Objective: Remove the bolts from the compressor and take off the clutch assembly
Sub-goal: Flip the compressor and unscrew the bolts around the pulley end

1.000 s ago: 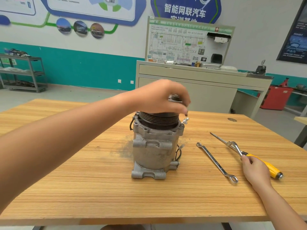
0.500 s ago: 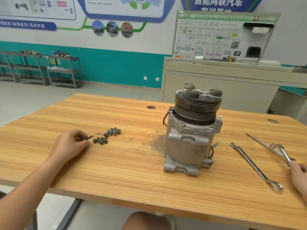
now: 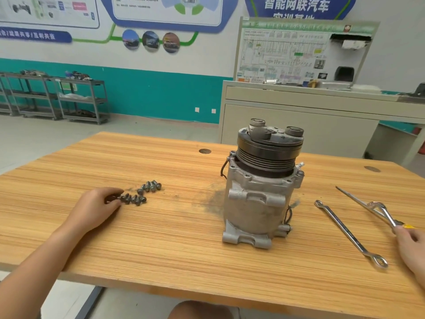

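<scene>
A grey cast-aluminium compressor [image 3: 255,206] stands upright on its mounting feet on the pale wood-grain worktop [image 3: 174,245], and everything else is placed from it. The black grooved clutch assembly [image 3: 269,150] is seated on top of the compressor, its flat front plate facing up and carrying round grey bosses. A thin black wire loops down the compressor's left shoulder, another curls at its lower right, and a dusty grey smudge [image 3: 212,199] marks the wood just to the left of its base. Well to the left of the compressor lies a loose cluster of small dark steel bolts [image 3: 143,193] with flanged heads, in two short rows that touch one another. The left hand [image 3: 96,209] rests on the worktop at the end of that cluster farthest from the compressor; its fingers are curled, and thumb and fingertips pinch the nearest bolt of the near row. To the right of the compressor, apart from it, a long silver double-ended ring spanner [image 3: 346,230] lies flat, running diagonally toward the near edge. Farther right lies a long thin metal tool with a yellow handle [image 3: 358,199], its pointed tip aimed back toward the compressor. The right hand [image 3: 412,249] lies over that handle at the frame's edge – only a sliver of yellow shows – and I cannot tell whether it grips the handle or merely rests on it. Behind the compressor stands a cream metal cabinet [image 3: 299,125] topped by a wiring-diagram board.
</scene>
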Motion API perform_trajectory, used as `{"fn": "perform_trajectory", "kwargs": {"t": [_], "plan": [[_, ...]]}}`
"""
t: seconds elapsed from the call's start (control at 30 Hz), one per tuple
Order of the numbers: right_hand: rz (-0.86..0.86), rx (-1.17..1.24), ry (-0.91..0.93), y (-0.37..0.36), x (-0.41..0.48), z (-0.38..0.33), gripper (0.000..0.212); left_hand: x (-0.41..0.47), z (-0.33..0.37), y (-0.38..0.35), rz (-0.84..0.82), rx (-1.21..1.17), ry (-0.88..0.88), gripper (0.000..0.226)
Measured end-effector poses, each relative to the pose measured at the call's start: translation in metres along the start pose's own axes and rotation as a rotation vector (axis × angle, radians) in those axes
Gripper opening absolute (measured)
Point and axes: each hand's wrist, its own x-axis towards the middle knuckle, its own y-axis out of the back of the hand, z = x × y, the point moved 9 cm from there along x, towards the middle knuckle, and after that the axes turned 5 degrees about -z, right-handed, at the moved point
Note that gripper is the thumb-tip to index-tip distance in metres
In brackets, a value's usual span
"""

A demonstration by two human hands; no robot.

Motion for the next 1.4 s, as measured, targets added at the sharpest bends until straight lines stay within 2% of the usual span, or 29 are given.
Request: {"fn": "perform_trajectory", "kwargs": {"t": [0.07, 0.13, 0.2, 0.27, 0.33, 0.43, 0.53, 0.67, 0.83, 0.9, 1.07, 1.2, 1.23, 1.3, 1.4], "plan": [[-0.017, 0.0, -0.026, 0.007, -0.013, -0.013, 0.031, -0.009, 0.016, 0.005, 0.068, -0.057, -0.009, 0.04], [-0.02, 0.071, -0.007, 0.017, -0.021, -0.025, 0.032, -0.027, 0.055, 0.012, 0.162, -0.244, -0.058, 0.054], [-0.029, 0.285, -0.011, 0.023, -0.033, -0.04, 0.03, -0.049, 0.116, 0.002, 0.098, -0.442, -0.14, 0.08], [-0.096, 0.59, -0.054, 0.021, -0.054, -0.057, 0.023, -0.071, 0.183, -0.025, -0.064, -0.547, -0.229, 0.11], [-0.206, 0.816, -0.057, 0.013, -0.079, -0.083, 0.026, -0.088, 0.233, -0.057, -0.186, -0.619, -0.283, 0.121], [-0.351, 0.9, 0.021, -0.005, -0.105, -0.131, 0.037, -0.094, 0.251, -0.071, -0.074, -0.684, -0.222, 0.124], [-0.351, 0.852, 0.125, -0.018, -0.11, -0.182, 0.038, -0.097, 0.257, -0.062, 0.101, -0.398, -0.242, 0.122], [-0.355, 0.863, 0.175, -0.043, -0.105, -0.238, 0.039, -0.104, 0.282, -0.063, 0.184, -0.207, -0.282, 0.123], [-0.545, 1.01, 0.137, -0.069, -0.108, -0.263, 0.027, -0.106, 0.281, -0.059, 0.288, -0.283, -0.314, 0.12], [-0.553, 1.069, 0.127, -0.064, -0.111, -0.261, 0.027, -0.1, 0.276, -0.058, 0.259, -0.339, -0.382, 0.119], [-0.513, 1.123, 0.153, -0.04, -0.139, -0.24, 0.024, -0.069, 0.251, -0.052, 0.04, -0.446, -0.532, 0.117], [-0.534, 1.155, 0.219, -0.027, -0.176, -0.231, 0.025, -0.043, 0.212, -0.056, -0.12, -0.656, -0.366, 0.124], [-0.563, 1.158, 0.235, -0.025, -0.185, -0.232, 0.026, -0.037, 0.204, -0.06, -0.172, -0.723, -0.328, 0.115], [-0.603, 1.085, 0.265, -0.022, -0.197, -0.233, 0.027, -0.027, 0.191, -0.065, -0.229, -0.837, -0.286, 0.081], [-0.491, 0.942, 0.308, -0.005, -0.196, -0.235, 0.03, -0.016, 0.18, -0.066, -0.242, -0.89, -0.267, 0.047]]}}
